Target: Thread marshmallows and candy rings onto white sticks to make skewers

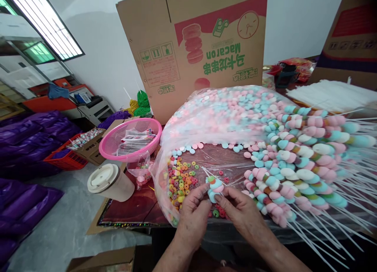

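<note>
Between my two hands is a candy skewer (217, 185) of pale blue and pink marshmallow pieces, with green and orange rings near its far end. My left hand (193, 214) is closed, pinching the skewer's left side. From the right, my right hand (240, 207) pinches the lowest blue piece with thumb and fingers. Thin white sticks (209, 172) lie just beyond the skewer. Loose colourful ring candies (182, 179) are spread left of my hands, and a few red and green rings lie beneath them. Finished-looking skewers (297, 162) are stacked at the right, their white sticks pointing outward.
A plastic bag (218, 118) heaped with marshmallow pieces fills the table's back, before a tall cardboard box (218, 40). Left are a pink basket (107, 150) of packets and a lidded cup (118, 187). White sticks (332, 93) lie back right; purple sacks (26, 201) sit on the floor.
</note>
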Motion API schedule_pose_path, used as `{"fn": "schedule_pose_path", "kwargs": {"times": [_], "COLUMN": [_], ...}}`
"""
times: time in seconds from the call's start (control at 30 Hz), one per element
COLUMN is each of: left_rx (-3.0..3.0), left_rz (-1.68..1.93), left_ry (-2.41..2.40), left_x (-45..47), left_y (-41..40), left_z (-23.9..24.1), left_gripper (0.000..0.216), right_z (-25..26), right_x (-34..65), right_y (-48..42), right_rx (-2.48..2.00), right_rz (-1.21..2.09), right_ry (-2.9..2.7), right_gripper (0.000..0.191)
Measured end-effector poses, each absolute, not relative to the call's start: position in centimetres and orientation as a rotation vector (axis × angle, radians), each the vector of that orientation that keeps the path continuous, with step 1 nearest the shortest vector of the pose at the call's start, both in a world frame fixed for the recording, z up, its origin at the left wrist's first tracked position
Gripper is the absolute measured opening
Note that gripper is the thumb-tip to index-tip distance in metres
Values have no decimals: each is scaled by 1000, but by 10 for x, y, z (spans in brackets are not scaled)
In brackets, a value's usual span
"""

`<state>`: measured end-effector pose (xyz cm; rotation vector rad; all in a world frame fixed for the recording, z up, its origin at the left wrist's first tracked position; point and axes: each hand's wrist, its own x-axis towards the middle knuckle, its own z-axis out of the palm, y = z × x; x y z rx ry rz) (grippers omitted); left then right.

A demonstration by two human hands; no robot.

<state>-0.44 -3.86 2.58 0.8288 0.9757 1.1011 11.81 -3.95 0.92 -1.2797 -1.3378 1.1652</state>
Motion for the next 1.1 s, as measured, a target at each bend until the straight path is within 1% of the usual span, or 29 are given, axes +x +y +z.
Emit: {"fn": "schedule_pose_path", "kwargs": {"times": [0.1, 0.23, 0.3, 0.47, 0.63, 0.77, 0.97, 1.1], "left_rx": [810, 672, 628, 680, 766, 726, 729, 691], "left_rz": [1098, 1163, 1212, 1363, 1406, 1366, 1285, 1237], "left_ry": [963, 1053, 1121, 1252, 1308, 1286, 1208, 1181], "left_x": [-3, -2, -5, -12, -12, -13, -13, -13], "left_y": [-38, -32, -28, -22, -22, -23, -24, -24], "left_z": [27, 21, 16, 13, 18, 19, 21, 23], "left_gripper": [35, 30, 28, 29, 30, 33, 27, 29], "right_z": [9, 12, 16, 16, 12, 13, 11, 14], "right_x": [117, 123, 130, 145, 144, 144, 146, 146], "right_y": [-37, -38, -44, -69, -75, -73, -71, -71], "right_rx": [-1285, -1304, -1366, -1503, -1617, -1596, -1603, -1598], "right_rz": [1219, 1293, 1212, 815, 555, 479, 430, 430], "right_ry": [-1290, -1322, -1468, -1919, -2062, -2106, -2132, -2106], "right_gripper": [24, 27, 29, 28, 30, 29, 29, 29]}}
